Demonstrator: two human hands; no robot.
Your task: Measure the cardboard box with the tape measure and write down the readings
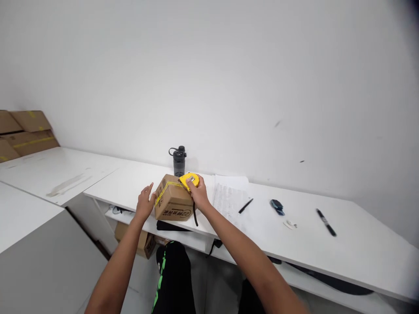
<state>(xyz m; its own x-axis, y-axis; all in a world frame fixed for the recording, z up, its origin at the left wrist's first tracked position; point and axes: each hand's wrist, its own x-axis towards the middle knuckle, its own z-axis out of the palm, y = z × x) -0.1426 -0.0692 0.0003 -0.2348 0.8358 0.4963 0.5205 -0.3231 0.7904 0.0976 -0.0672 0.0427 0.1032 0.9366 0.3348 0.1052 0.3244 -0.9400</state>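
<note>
A small cardboard box with yellow tape and dark printing rests at the front edge of the white table. My right hand grips a yellow tape measure at the box's upper right corner; a black strap hangs below it. Whether any blade is drawn out I cannot make out. At the box's left side is my left hand, fingers spread and raised, its thumb close to or touching the cardboard. Nothing is held in that hand.
Behind the box stands a dark bottle. Printed sheets with a black pen lie to the right, then a dark blue item, a small white piece and a marker. Larger cartons are stacked far left.
</note>
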